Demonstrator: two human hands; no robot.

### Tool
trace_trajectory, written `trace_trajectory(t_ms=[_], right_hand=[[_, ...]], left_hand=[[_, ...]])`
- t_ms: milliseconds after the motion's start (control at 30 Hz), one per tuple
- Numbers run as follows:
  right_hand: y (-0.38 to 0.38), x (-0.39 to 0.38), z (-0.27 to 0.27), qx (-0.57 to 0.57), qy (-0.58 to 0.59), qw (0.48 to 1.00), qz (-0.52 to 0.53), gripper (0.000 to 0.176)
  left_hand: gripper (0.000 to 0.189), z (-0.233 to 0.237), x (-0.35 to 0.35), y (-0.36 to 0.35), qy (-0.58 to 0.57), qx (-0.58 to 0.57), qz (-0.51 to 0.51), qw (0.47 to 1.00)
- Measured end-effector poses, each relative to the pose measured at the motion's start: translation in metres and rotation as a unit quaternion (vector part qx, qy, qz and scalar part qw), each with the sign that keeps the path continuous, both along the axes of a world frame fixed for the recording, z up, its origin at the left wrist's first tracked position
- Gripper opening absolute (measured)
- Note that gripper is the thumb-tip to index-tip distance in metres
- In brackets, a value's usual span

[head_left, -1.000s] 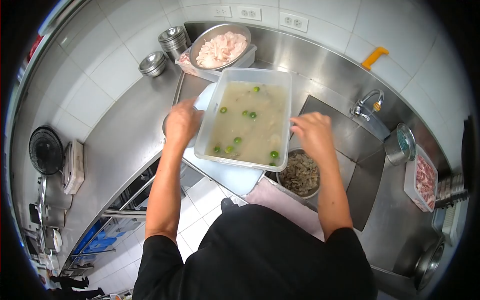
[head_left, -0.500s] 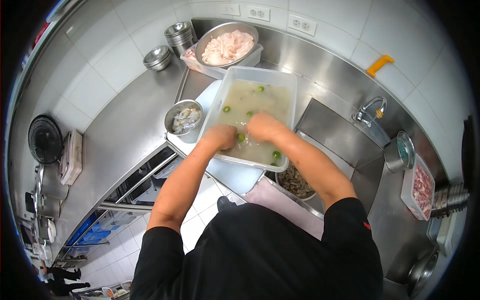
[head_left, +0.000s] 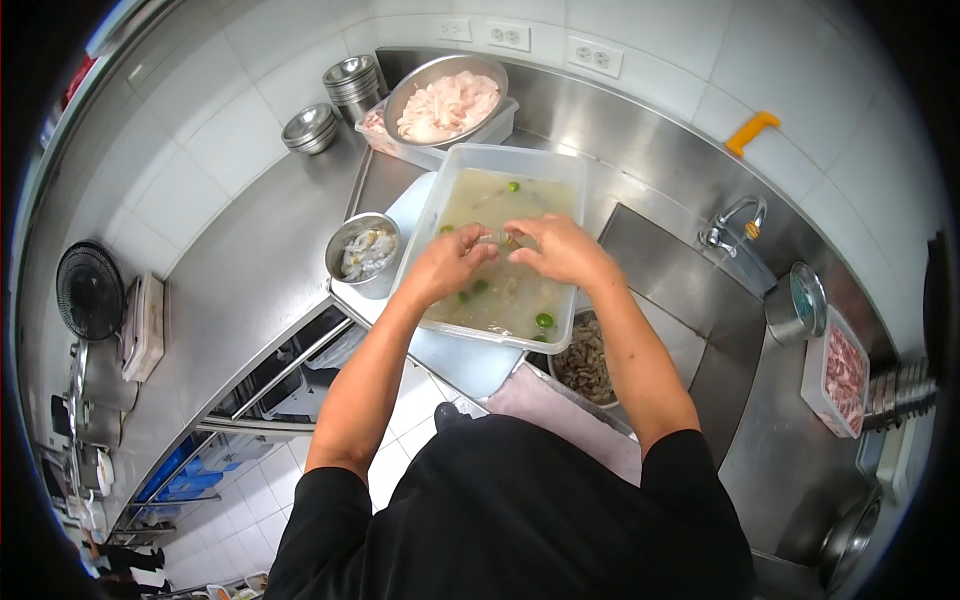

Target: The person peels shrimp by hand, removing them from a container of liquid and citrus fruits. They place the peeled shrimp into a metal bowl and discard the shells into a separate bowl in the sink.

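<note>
Above a clear plastic tub [head_left: 430,225] of cloudy water, my left hand [head_left: 448,262] and my right hand [head_left: 562,250] pinch a small greyish shrimp [head_left: 494,238] between them. Fingers hide most of it. Green limes, one a whole lime [head_left: 544,320] near the front corner, float in the water. To the left of the tub stands a round metal container [head_left: 365,250] with peeled shrimp [head_left: 368,254] in it. Partly under the tub's right front corner, a bowl of darker shrimp [head_left: 585,365] sits in the sink.
Behind the tub, a metal bowl [head_left: 398,100] of pale sliced meat rests on a plastic container. Stacked metal bowls [head_left: 310,128] stand at back left. A faucet [head_left: 735,225], a metal pot [head_left: 795,305] and a tray of red meat [head_left: 838,375] are on the right.
Both hands have risen out of the water and moved slightly away from me, now with a shrimp between their fingers. Limes have drifted in the tub.
</note>
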State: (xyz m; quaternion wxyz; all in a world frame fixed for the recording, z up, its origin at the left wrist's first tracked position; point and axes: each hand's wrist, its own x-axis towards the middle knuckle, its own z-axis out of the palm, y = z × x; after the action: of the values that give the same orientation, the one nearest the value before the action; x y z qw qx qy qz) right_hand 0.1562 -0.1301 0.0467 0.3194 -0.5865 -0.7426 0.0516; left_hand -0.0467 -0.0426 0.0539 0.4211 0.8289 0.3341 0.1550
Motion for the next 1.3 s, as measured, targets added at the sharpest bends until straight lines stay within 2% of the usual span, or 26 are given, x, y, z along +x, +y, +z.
trace_trajectory(t_ms=[67,100,167,267,367,500,600,700,800,900,1000,1033,1100,1200,1233,1300], right_hand=[[-0.003,-0.009,0.005,-0.088,0.072,0.994,-0.003,0.031],[-0.004,-0.013,0.009,-0.130,0.107,0.986,-0.003,0.030],[-0.002,-0.014,0.002,-0.081,0.114,0.990,-0.006,0.026],[-0.001,-0.018,-0.005,-0.036,0.109,0.993,0.012,0.021],[-0.007,-0.021,-0.002,-0.019,0.094,0.995,0.026,0.018],[-0.018,-0.023,0.014,-0.045,0.105,0.992,0.057,0.022],[-0.033,-0.021,0.022,-0.055,0.136,0.988,0.039,0.023],[-0.054,-0.011,0.020,-0.058,0.176,0.983,-0.010,0.023],[-0.073,-0.003,0.025,-0.113,0.226,0.966,-0.060,0.022],[-0.082,0.006,0.021,-0.057,0.262,0.959,-0.094,0.021],[-0.098,0.025,0.004,0.014,0.283,0.942,-0.178,0.023],[-0.105,0.034,-0.007,-0.024,0.262,0.940,-0.219,0.023],[-0.117,0.051,-0.031,-0.100,0.215,0.926,-0.294,0.023],[-0.127,0.056,-0.053,-0.005,-0.050,0.951,-0.305,0.024],[-0.123,0.057,-0.055,0.022,-0.040,0.955,-0.294,0.024],[-0.105,0.024,-0.021,0.071,-0.018,0.960,-0.272,0.026]], left_hand=[[0.031,0.014,0.000,-0.009,0.029,0.074,-0.007,0.997],[0.029,0.014,-0.001,-0.009,0.014,0.060,-0.014,0.998],[0.027,0.015,-0.004,-0.007,-0.017,0.035,-0.025,0.999],[0.029,-0.002,-0.004,-0.003,-0.149,-0.067,-0.033,0.986],[0.027,0.002,-0.002,-0.002,-0.163,-0.120,-0.014,0.979],[0.021,0.015,-0.005,0.009,-0.206,-0.369,-0.031,0.906],[0.019,0.015,-0.006,0.014,-0.180,-0.341,-0.038,0.922],[0.020,0.003,-0.003,0.016,-0.152,-0.209,0.004,0.966],[0.023,-0.004,0.001,0.009,-0.155,-0.261,0.005,0.953],[0.025,-0.005,0.008,0.005,-0.167,-0.267,0.009,0.949],[0.026,-0.011,0.006,0.009,-0.083,-0.057,0.032,0.994],[0.025,-0.015,0.002,0.012,-0.018,0.028,0.020,0.999],[0.023,-0.026,-0.006,0.018,0.112,0.196,-0.002,0.974],[0.021,-0.047,-0.006,0.016,0.270,0.254,-0.048,0.927],[0.021,-0.051,-0.003,0.018,0.277,0.274,-0.041,0.920],[0.020,-0.053,0.003,0.011,0.296,0.307,-0.030,0.904]])
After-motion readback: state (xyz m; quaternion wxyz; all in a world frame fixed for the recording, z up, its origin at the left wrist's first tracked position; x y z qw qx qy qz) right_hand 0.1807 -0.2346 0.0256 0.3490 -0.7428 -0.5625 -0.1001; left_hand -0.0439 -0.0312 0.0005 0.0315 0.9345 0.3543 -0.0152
